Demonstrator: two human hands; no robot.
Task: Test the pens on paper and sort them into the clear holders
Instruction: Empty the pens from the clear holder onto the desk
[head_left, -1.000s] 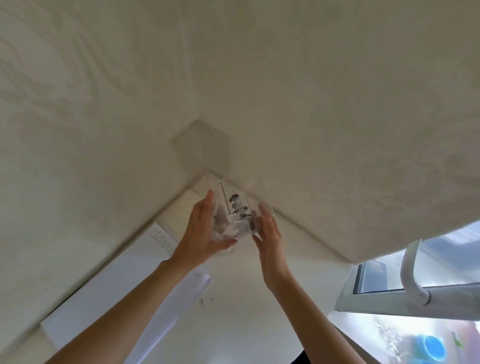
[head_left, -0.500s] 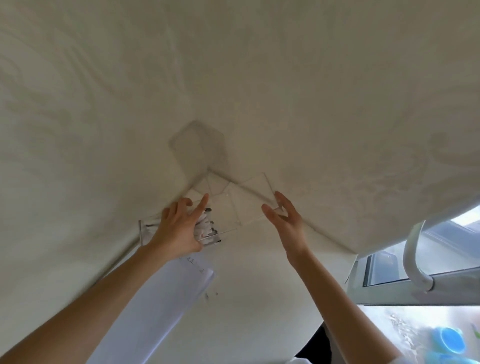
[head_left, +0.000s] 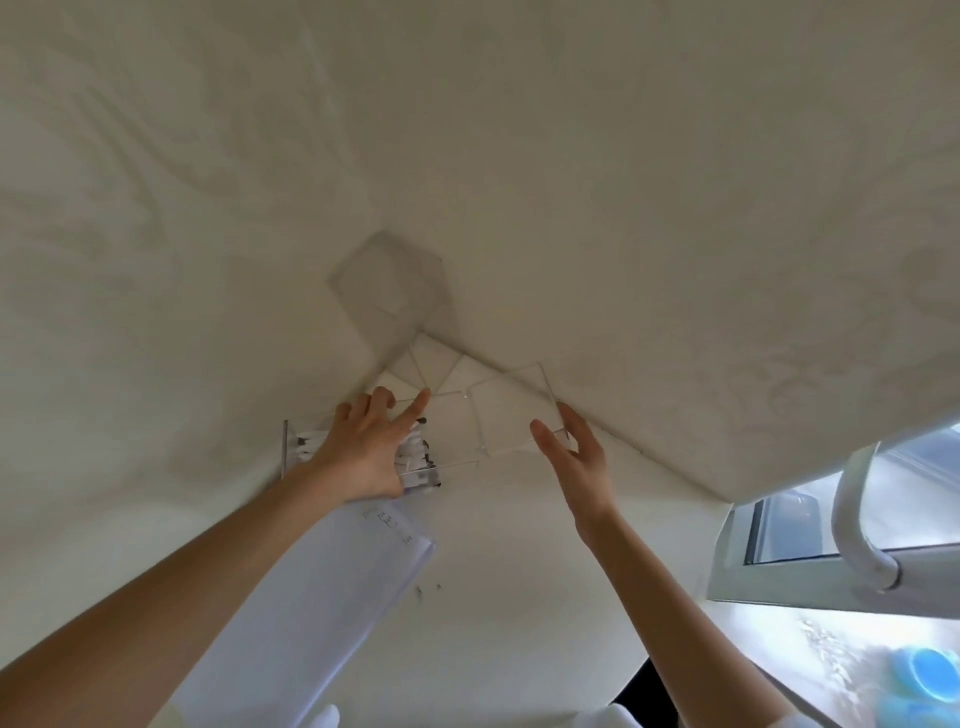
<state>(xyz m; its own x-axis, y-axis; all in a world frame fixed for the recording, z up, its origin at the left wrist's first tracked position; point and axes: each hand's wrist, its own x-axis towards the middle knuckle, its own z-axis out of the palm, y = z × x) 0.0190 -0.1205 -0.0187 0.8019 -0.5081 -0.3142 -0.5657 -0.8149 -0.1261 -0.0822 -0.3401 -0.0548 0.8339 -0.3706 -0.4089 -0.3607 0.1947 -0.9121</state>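
Note:
A clear holder (head_left: 292, 448) full of white pens (head_left: 417, 458) with dark tips stands at the left by the wall. My left hand (head_left: 363, 452) lies over it and grips it, index finger stretched out. To the right stands an empty clear holder (head_left: 506, 410). My right hand (head_left: 571, 457) is at its near right corner with straight fingers, thumb and fingers on either side of the edge. A third clear holder (head_left: 434, 364) sits in the corner. White paper (head_left: 311, 597) with small marks lies under my left forearm.
The cream desk (head_left: 509, 597) ends in a corner between two pale walls. A window frame with a white handle (head_left: 857, 525) is at the right. Blue round things (head_left: 930, 675) show at the lower right.
One second ago both hands held the pen-filled holder in the middle. My left hand has moved it to the left by the wall. My right hand let go and went to the empty holder.

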